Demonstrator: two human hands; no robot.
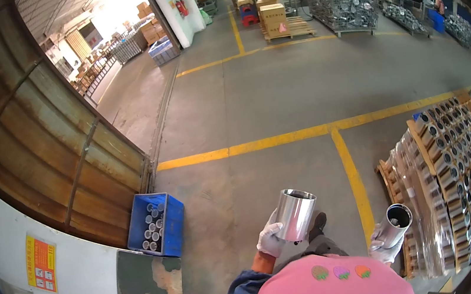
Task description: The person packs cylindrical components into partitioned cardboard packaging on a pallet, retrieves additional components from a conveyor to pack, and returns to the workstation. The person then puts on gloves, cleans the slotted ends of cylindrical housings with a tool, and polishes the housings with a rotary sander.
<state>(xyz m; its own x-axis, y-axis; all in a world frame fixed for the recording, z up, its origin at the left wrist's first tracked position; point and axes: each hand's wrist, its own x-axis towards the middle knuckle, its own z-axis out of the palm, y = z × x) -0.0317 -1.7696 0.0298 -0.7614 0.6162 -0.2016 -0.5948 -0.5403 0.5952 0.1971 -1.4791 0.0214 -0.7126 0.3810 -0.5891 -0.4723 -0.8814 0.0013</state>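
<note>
Evidently, a shiny metal cylinder (pixel 297 216) is gripped by the gloved fingers of the left hand (pixel 270 239), which are curled against its left side; it is held at a tilt, its upper rim leaned to the right of those fingers. A second cylinder (pixel 392 232) is clasped by the right hand (pixel 384 249), its dark, open end being raised above and to the right of the fingers; how far they are wrapped around it cannot be fully seen. The two pieces are kept well apart, and a dark shoe (pixel 318 225) is seen between the two sets of fingers. Below them, a pink apron (pixel 320 290) is worn. Just beyond the right fingers, many similar tubes (pixel 463 158) are stacked in rows, their near side being covered with clear film (pixel 415 200). Well to the left of the left fingers, round metal pieces (pixel 152 226) are contained in a blue crate (pixel 172 238). Ahead of both hands, the floor (pixel 265 101) is marked with yellow lines (pixel 282 140).
</note>
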